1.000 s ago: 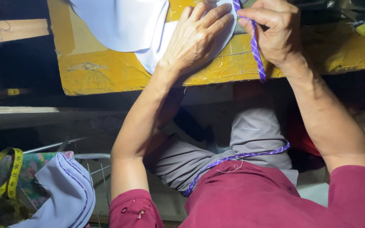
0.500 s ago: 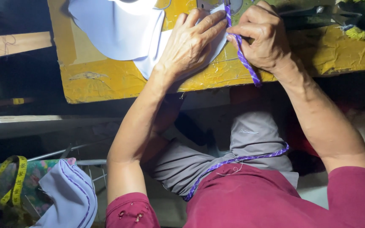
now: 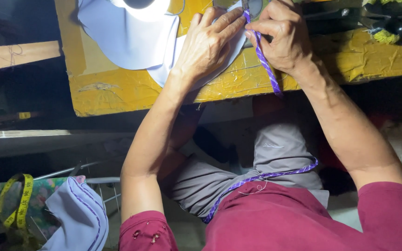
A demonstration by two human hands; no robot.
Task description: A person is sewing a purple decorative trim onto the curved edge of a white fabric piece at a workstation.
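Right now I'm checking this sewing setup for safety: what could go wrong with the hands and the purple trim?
The right hand pinches the purple trim close to the left hand, which presses the pale fabric flat; fingers could get nicked if the metal part near the top edge is a needle. The trim's tail trails across the lap and could snag. Fabric overhangs the yellow table edge and may slip.

A yellow bench (image 3: 117, 88), patched with wrinkled tape and worn at its near edge, is seen across the top. A pale lilac fabric piece (image 3: 131, 37) is spread flat on it. A purple striped binding tape (image 3: 266, 65) is draped over its near edge. Yellow-green scraps (image 3: 387, 36) are piled at the far right.
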